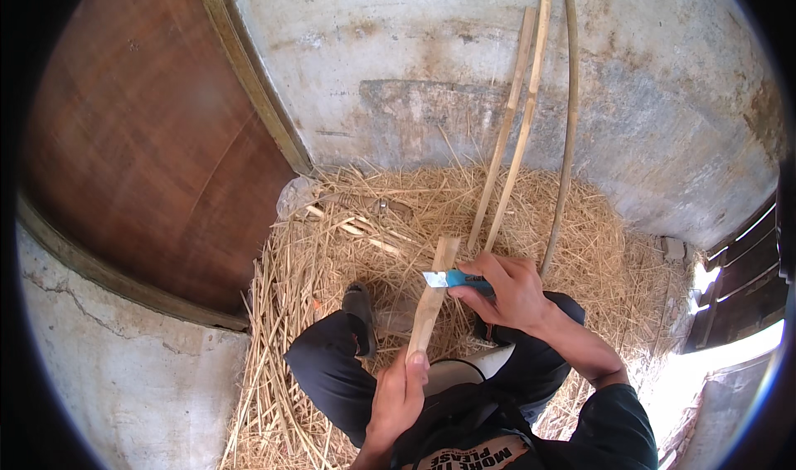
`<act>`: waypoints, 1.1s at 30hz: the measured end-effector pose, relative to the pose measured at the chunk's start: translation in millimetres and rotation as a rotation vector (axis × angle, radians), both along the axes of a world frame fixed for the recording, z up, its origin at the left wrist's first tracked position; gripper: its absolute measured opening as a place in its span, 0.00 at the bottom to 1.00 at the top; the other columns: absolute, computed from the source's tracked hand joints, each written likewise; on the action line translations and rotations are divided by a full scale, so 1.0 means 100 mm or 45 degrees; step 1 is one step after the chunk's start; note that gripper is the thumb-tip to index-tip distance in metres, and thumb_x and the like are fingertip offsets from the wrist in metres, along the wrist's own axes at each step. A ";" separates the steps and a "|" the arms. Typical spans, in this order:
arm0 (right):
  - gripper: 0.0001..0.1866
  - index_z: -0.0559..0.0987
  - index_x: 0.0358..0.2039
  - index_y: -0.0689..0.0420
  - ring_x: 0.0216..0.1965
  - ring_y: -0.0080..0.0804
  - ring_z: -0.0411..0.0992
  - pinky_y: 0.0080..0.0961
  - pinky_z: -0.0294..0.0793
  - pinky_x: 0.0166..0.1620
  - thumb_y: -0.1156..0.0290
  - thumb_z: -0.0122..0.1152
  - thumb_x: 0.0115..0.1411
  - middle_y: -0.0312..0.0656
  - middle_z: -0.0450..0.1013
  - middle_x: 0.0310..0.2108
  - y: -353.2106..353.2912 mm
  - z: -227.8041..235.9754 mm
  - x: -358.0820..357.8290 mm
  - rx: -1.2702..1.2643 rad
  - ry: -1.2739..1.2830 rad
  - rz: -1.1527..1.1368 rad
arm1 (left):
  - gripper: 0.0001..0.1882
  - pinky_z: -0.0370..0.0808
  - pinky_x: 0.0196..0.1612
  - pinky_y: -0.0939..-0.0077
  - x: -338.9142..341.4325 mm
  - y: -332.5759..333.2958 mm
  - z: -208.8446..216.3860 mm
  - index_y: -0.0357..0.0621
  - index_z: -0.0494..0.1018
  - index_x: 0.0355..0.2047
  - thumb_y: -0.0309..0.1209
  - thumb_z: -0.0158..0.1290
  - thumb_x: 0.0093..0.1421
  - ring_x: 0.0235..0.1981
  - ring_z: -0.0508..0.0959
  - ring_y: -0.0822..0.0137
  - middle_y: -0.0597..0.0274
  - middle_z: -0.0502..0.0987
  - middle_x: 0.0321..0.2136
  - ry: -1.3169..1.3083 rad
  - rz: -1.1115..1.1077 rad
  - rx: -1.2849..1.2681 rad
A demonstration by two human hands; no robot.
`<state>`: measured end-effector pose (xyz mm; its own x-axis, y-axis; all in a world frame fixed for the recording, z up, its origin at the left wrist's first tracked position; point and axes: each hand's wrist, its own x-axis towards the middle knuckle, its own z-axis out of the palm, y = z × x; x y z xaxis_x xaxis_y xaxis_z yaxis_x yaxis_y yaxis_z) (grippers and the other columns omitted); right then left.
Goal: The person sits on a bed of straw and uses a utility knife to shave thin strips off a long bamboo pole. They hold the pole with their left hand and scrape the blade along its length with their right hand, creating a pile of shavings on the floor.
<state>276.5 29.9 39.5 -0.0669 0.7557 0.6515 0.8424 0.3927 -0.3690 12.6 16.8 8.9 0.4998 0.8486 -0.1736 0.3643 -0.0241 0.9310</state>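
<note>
My left hand [398, 397] is closed round the lower end of a flat, pale wooden stick [427, 311], its thumb lying along the wood. The stick slants up and away from me over the straw. In my right hand [516, 294] is a utility knife [469, 282] with a blue handle, gripped with the fingers wrapped round it. The knife's broad silver blade points left and lies across the upper part of the stick. Whether the edge bites into the wood I cannot tell.
Straw [572, 213] covers the floor around my legs. Two pale wooden strips [522, 130] and a darker round pole [568, 130] lean on the stained wall [414, 47]. A brown door panel [157, 138] stands at left. Cut wood pieces [356, 229] lie on the straw.
</note>
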 end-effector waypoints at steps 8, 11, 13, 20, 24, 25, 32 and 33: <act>0.16 0.82 0.43 0.52 0.24 0.37 0.79 0.34 0.76 0.24 0.58 0.77 0.63 0.36 0.79 0.30 0.04 -0.01 0.01 -0.002 -0.022 -0.114 | 0.21 0.79 0.35 0.64 0.06 -0.02 -0.16 0.36 0.74 0.39 0.41 0.41 0.82 0.25 0.81 0.62 0.55 0.77 0.22 -0.063 0.028 -0.092; 0.17 0.82 0.42 0.54 0.24 0.38 0.80 0.33 0.77 0.25 0.58 0.78 0.62 0.37 0.79 0.30 0.04 -0.03 0.07 -0.008 -0.015 -0.166 | 0.22 0.78 0.35 0.67 0.03 -0.05 -0.20 0.36 0.74 0.39 0.41 0.42 0.83 0.26 0.80 0.66 0.58 0.76 0.22 -0.105 0.025 -0.165; 0.19 0.83 0.42 0.57 0.25 0.41 0.81 0.34 0.79 0.27 0.58 0.80 0.60 0.41 0.80 0.29 0.03 0.01 0.05 -0.038 -0.013 -0.149 | 0.22 0.78 0.35 0.68 0.01 -0.06 -0.22 0.36 0.74 0.39 0.41 0.42 0.83 0.27 0.80 0.68 0.59 0.75 0.22 -0.121 0.016 -0.219; 0.17 0.83 0.45 0.51 0.25 0.36 0.79 0.33 0.77 0.26 0.59 0.78 0.61 0.34 0.77 0.30 0.06 -0.03 0.03 0.001 -0.045 -0.148 | 0.21 0.77 0.33 0.70 0.04 -0.12 -0.19 0.36 0.74 0.38 0.41 0.42 0.83 0.25 0.77 0.71 0.62 0.75 0.22 -0.087 0.060 -0.025; 0.16 0.83 0.45 0.50 0.25 0.37 0.79 0.33 0.76 0.26 0.59 0.78 0.61 0.34 0.77 0.30 0.05 -0.02 0.02 0.011 -0.028 -0.150 | 0.20 0.77 0.32 0.68 0.01 -0.13 -0.28 0.36 0.74 0.39 0.39 0.43 0.82 0.23 0.79 0.67 0.60 0.75 0.21 -0.149 0.051 -0.072; 0.16 0.83 0.45 0.50 0.25 0.37 0.79 0.33 0.76 0.26 0.59 0.78 0.61 0.34 0.77 0.29 0.04 -0.01 0.01 0.011 -0.021 -0.153 | 0.20 0.75 0.30 0.71 0.00 -0.13 -0.31 0.37 0.73 0.39 0.39 0.43 0.83 0.22 0.76 0.71 0.63 0.74 0.21 -0.176 0.048 -0.100; 0.17 0.83 0.44 0.53 0.23 0.38 0.79 0.32 0.77 0.26 0.59 0.79 0.60 0.37 0.78 0.29 0.03 -0.05 -0.01 0.002 0.005 -0.185 | 0.19 0.66 0.24 0.79 0.09 -0.15 -0.24 0.40 0.72 0.38 0.39 0.42 0.83 0.20 0.67 0.79 0.69 0.69 0.21 -0.061 0.103 0.226; 0.18 0.84 0.43 0.55 0.23 0.39 0.80 0.32 0.78 0.26 0.59 0.80 0.60 0.39 0.79 0.28 0.02 -0.03 -0.01 -0.006 0.005 -0.183 | 0.18 0.66 0.24 0.79 0.08 -0.15 -0.25 0.40 0.72 0.38 0.39 0.42 0.83 0.20 0.67 0.79 0.69 0.69 0.21 -0.039 0.105 0.235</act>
<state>275.2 31.8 36.9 0.0448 0.7603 0.6480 0.8883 0.2665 -0.3741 20.4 1.7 -16.1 0.4299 0.9029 0.0032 0.3438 -0.1669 0.9241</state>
